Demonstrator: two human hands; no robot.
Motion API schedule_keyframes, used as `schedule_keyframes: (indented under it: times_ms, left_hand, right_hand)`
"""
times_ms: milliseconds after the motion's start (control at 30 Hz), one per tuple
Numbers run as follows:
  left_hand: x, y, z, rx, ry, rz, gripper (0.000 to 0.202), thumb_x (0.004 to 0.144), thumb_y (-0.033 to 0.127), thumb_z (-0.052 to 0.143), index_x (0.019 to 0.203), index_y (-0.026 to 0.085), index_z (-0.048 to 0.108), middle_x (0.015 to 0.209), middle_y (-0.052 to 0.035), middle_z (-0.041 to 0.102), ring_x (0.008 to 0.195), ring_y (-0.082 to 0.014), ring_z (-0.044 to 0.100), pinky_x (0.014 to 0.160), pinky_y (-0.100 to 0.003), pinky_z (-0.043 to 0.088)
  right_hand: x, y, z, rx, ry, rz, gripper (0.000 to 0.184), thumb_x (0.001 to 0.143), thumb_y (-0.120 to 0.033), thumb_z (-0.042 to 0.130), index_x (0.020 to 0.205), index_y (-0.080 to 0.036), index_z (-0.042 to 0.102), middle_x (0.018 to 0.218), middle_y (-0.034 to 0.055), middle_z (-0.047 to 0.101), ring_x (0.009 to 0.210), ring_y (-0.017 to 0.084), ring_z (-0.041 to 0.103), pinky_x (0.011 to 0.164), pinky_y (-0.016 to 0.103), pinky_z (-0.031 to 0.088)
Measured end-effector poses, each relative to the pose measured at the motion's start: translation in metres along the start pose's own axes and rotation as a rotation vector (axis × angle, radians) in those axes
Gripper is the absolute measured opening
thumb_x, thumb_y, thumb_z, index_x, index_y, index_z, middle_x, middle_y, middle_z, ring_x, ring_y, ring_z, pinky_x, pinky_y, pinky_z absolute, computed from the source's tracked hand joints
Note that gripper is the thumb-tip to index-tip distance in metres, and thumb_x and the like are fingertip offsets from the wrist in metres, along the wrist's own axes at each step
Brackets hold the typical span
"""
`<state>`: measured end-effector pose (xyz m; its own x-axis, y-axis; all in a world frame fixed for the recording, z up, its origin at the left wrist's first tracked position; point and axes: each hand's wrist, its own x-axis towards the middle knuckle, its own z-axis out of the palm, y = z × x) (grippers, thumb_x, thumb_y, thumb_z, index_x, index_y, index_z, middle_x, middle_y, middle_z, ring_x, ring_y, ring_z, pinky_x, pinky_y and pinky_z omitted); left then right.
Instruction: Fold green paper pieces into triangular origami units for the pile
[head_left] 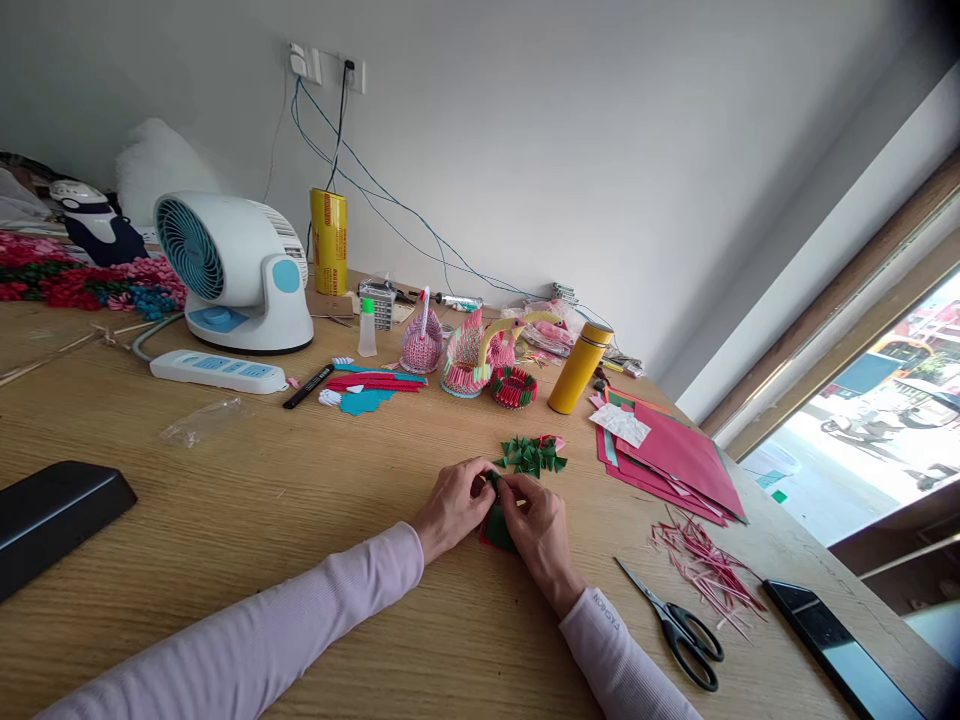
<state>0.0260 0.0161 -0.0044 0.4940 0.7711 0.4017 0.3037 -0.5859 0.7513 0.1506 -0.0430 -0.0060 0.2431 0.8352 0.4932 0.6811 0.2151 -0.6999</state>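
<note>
Both of my hands meet low over the table, fingers pinched together. Between the fingertips of my left hand and my right hand is a small dark green piece of paper, partly covered by the fingers. Under my hands lies a stack of green and red paper slips, largely hidden by my right hand. Just beyond my fingertips sits a loose pile of folded green paper triangles. Farther back stands a small round basket of red and green folded paper.
Scissors and thin red paper strips lie to the right, near a phone. Behind them are red paper sheets and a yellow flask. A fan, power strip and black object occupy the left.
</note>
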Motion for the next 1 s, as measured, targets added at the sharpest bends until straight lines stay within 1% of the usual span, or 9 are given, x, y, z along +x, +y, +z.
schedule_keyframes:
  times_ms: [67, 233, 333, 433, 533, 700, 800, 867, 1000]
  left_hand:
    - [0.001, 0.0, 0.0, -0.009, 0.015, 0.004, 0.022, 0.075, 0.012, 0.048, 0.09, 0.017, 0.064, 0.078, -0.0016, 0.067, 0.068, -0.0135, 0.06, 0.066, -0.022, 0.046]
    - [0.002, 0.001, 0.001, -0.011, 0.04, 0.009, 0.025, 0.076, 0.014, 0.05, 0.094, 0.016, 0.067, 0.089, -0.0053, 0.069, 0.078, -0.0157, 0.062, 0.073, -0.024, 0.048]
    - [0.001, 0.001, 0.002, -0.008, 0.034, 0.026, 0.027, 0.078, 0.016, 0.051, 0.098, 0.015, 0.068, 0.09, -0.0063, 0.068, 0.079, -0.0165, 0.063, 0.074, -0.025, 0.048]
    - [0.0, 0.002, 0.004, -0.03, 0.019, 0.049, 0.028, 0.079, 0.017, 0.05, 0.1, 0.016, 0.068, 0.094, -0.0064, 0.068, 0.082, -0.0168, 0.063, 0.076, -0.025, 0.048]
    - [-0.001, 0.003, 0.005, -0.063, 0.023, 0.053, 0.029, 0.08, 0.016, 0.048, 0.101, 0.017, 0.069, 0.095, -0.0066, 0.068, 0.086, -0.0169, 0.064, 0.078, -0.025, 0.048]
    - [0.0, 0.002, 0.007, -0.1, 0.057, 0.028, 0.03, 0.081, 0.014, 0.046, 0.098, 0.017, 0.07, 0.095, -0.0068, 0.069, 0.088, -0.0165, 0.065, 0.082, -0.024, 0.048]
    - [0.0, 0.001, 0.006, -0.109, 0.064, -0.01, 0.03, 0.082, 0.014, 0.045, 0.099, 0.016, 0.07, 0.096, -0.007, 0.07, 0.088, -0.0165, 0.065, 0.081, -0.024, 0.048]
    - [0.0, 0.0, 0.005, -0.109, 0.061, -0.019, 0.03, 0.082, 0.015, 0.045, 0.099, 0.016, 0.07, 0.097, -0.007, 0.07, 0.088, -0.0165, 0.065, 0.081, -0.024, 0.048]
    - [0.001, 0.001, 0.003, -0.105, 0.025, -0.014, 0.032, 0.081, 0.013, 0.045, 0.102, 0.016, 0.069, 0.098, -0.0073, 0.069, 0.09, -0.0165, 0.064, 0.083, -0.024, 0.048]
  right_hand:
    - [0.0, -0.001, 0.0, -0.009, 0.008, -0.009, 0.019, 0.083, -0.024, 0.05, 0.078, -0.018, 0.067, 0.072, 0.0029, 0.069, 0.061, 0.016, 0.065, 0.052, 0.021, 0.048]
    - [0.0, -0.006, 0.0, 0.029, -0.002, 0.016, 0.014, 0.084, -0.025, 0.05, 0.088, -0.019, 0.062, 0.076, 0.0027, 0.07, 0.058, 0.015, 0.065, 0.048, 0.02, 0.047]
    - [0.001, -0.007, 0.0, 0.01, 0.009, 0.011, 0.011, 0.084, -0.026, 0.05, 0.085, -0.019, 0.059, 0.076, 0.0022, 0.069, 0.057, 0.014, 0.065, 0.047, 0.019, 0.046]
    - [0.001, -0.002, 0.001, -0.057, 0.057, -0.036, 0.01, 0.085, -0.025, 0.051, 0.08, -0.019, 0.057, 0.072, 0.0011, 0.067, 0.056, 0.013, 0.064, 0.049, 0.019, 0.046]
    - [0.001, 0.004, 0.002, -0.157, 0.084, -0.096, 0.009, 0.085, -0.024, 0.051, 0.08, -0.019, 0.056, 0.07, 0.0004, 0.065, 0.058, 0.013, 0.063, 0.053, 0.02, 0.046]
    - [0.0, 0.004, 0.0, -0.267, 0.042, -0.174, 0.012, 0.087, -0.02, 0.047, 0.083, -0.02, 0.058, 0.081, 0.003, 0.064, 0.067, 0.014, 0.062, 0.057, 0.021, 0.047]
    - [-0.001, 0.002, -0.001, -0.238, 0.004, -0.212, 0.016, 0.088, -0.018, 0.045, 0.088, -0.021, 0.061, 0.089, 0.0039, 0.064, 0.073, 0.014, 0.062, 0.061, 0.021, 0.048]
    - [-0.001, 0.002, -0.001, -0.188, 0.002, -0.206, 0.017, 0.087, -0.018, 0.046, 0.089, -0.021, 0.062, 0.092, 0.004, 0.064, 0.075, 0.014, 0.062, 0.062, 0.022, 0.048]
    - [0.001, 0.003, 0.0, -0.031, 0.015, -0.125, 0.014, 0.085, -0.021, 0.05, 0.083, -0.02, 0.063, 0.083, 0.0031, 0.065, 0.068, 0.014, 0.062, 0.056, 0.021, 0.048]
